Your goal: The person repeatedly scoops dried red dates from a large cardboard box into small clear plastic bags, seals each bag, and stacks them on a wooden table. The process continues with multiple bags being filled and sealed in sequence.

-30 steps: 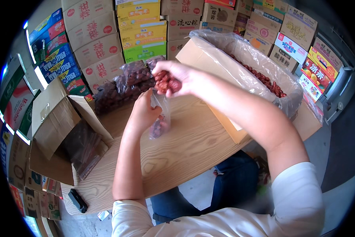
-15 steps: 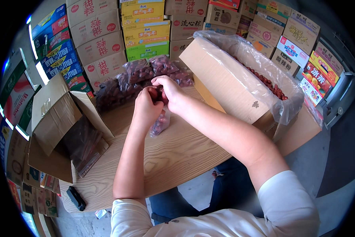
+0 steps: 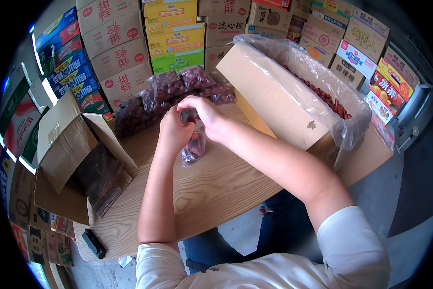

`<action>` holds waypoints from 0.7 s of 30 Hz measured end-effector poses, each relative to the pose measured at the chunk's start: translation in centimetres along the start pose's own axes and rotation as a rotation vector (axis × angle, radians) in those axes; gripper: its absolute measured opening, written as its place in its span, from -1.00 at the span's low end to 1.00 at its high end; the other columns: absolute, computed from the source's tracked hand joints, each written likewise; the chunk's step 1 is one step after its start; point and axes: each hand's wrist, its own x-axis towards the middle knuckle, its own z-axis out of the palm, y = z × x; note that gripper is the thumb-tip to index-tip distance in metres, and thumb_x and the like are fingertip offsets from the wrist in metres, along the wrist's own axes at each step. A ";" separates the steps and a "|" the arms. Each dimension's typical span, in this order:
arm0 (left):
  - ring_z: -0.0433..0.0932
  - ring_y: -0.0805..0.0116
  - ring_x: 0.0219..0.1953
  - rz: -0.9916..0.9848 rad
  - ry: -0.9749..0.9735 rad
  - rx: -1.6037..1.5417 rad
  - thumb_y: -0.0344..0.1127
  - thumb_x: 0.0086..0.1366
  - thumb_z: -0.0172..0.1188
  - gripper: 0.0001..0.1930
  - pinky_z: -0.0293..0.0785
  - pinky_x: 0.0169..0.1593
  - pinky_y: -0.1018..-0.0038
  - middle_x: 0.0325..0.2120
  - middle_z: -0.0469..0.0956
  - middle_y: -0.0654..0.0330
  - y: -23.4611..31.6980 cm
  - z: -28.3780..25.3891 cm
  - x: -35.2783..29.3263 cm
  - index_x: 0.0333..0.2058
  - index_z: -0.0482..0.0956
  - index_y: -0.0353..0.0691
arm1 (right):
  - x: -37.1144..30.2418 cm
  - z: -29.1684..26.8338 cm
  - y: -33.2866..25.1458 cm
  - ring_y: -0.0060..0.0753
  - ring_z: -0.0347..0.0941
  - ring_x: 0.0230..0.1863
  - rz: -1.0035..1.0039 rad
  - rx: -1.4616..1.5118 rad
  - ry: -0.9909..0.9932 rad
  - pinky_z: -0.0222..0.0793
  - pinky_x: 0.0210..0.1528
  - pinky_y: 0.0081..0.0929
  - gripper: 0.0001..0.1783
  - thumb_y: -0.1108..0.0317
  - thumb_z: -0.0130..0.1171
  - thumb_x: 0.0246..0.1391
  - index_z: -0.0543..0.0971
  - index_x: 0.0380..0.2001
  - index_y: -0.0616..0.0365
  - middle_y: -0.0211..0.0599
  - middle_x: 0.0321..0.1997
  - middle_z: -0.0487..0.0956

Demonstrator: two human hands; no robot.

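Observation:
A clear plastic bag (image 3: 193, 150) partly filled with red dates stands on the wooden table, beneath my two hands. My left hand (image 3: 174, 129) curls round the left side of its mouth, thumb pointing inward. From the right, my right hand (image 3: 203, 114) arches over the same mouth, its fingers bent toward the left hand. Between the hands the clear film of the opening shows, with dark red dates below it. Fingertips of both hands are partly hidden. Just beyond lie several filled bags of red dates (image 3: 167, 85), piled up.
At the right leans a big carton (image 3: 269, 91) lined with clear plastic, holding loose red dates (image 3: 322, 91). An open carton (image 3: 62, 139) with flat plastic bags (image 3: 101, 171) is at the left. A black object (image 3: 93, 243) lies by the near left table edge (image 3: 202, 226). Stacked boxes (image 3: 117, 43) line the back.
The red dates that filled the space between my hands have dropped lower into the bag, leaving clear film there. Both hands have stayed at the bag's mouth, with the fingers slightly shifted.

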 end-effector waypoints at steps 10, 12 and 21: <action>0.65 0.28 -0.44 0.049 -0.156 -0.139 -0.61 0.07 0.09 -0.55 0.55 -0.44 0.52 -0.04 0.44 -0.05 -0.6 1.0 0.0 0.00 0.33 -0.54 | -7.9 -0.9 -6.6 -0.49 0.42 -0.19 -0.460 -0.249 -0.123 0.30 -0.06 -0.49 -0.82 0.35 0.25 -0.05 0.53 -0.37 0.18 -0.37 -0.33 0.51; 0.64 0.28 -0.43 0.043 -0.153 -0.147 -0.64 0.07 0.05 -0.48 0.56 -0.43 0.52 0.04 0.37 -0.06 0.2 0.7 -0.8 0.08 0.27 -0.54 | -10.6 -3.2 -9.8 -0.34 0.39 -0.01 -0.702 -0.563 -0.011 0.33 -0.03 -0.40 -0.60 0.30 0.31 -0.09 0.45 -0.15 0.08 -0.20 -0.12 0.46; 0.66 0.26 -0.48 0.075 -0.286 -0.109 -0.61 0.01 0.05 -0.43 0.53 -0.40 0.49 0.06 0.40 -0.19 0.7 0.7 -0.9 0.09 0.29 -0.56 | -12.3 -29.2 -17.4 -0.13 -0.06 0.44 0.431 -1.582 0.158 -0.09 0.41 -0.20 -0.18 -0.20 -0.05 0.17 0.12 0.33 0.09 -0.09 0.43 0.06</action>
